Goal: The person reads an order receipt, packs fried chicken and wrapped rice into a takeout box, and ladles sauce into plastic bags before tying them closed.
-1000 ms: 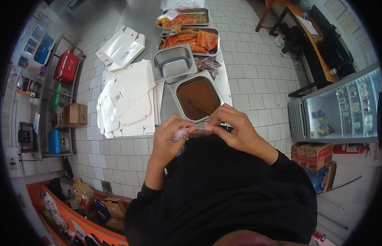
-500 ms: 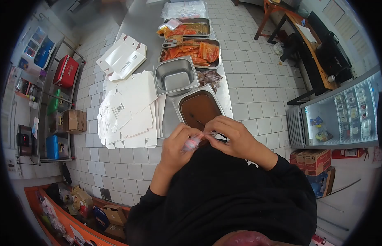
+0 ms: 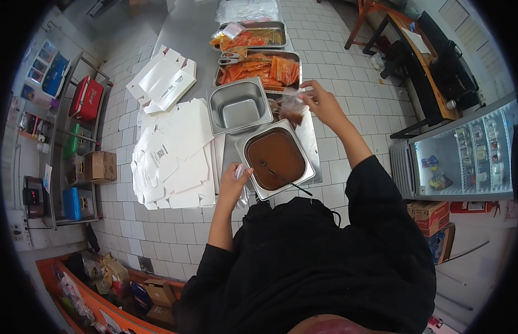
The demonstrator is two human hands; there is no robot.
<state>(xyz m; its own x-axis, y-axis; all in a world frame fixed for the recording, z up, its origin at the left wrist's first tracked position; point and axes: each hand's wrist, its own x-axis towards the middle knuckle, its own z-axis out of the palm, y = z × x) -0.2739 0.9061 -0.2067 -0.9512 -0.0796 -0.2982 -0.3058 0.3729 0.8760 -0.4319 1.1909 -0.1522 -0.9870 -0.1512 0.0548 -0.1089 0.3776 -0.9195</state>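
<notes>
My right hand (image 3: 324, 104) reaches over the table's right side, fingers pinched on the top of a clear plastic bag (image 3: 293, 107) with something brown in its bottom. The bag hangs beside the empty steel pan (image 3: 241, 129), over other small brown-filled bags partly hidden there. Close to the front left corner of the sauce pan (image 3: 263, 196), my left hand (image 3: 232, 182) is closed on crumpled clear plastic (image 3: 240, 170). Brown sauce (image 3: 275, 158) fills that pan, and a dark-handled utensil (image 3: 299, 188) leans out over its front rim.
Flat white cardboard pieces (image 3: 184, 139) lie stacked on the left, with an open white box (image 3: 163, 80) behind. Farther back are trays of orange food in bags (image 3: 259, 69), scissors (image 3: 231, 58) on one. A lit open fridge (image 3: 465, 150) stands right.
My hands have parted from in front of the sauce pan. The right has gone forward and right with the bag; the left has moved slightly left, still with plastic.
</notes>
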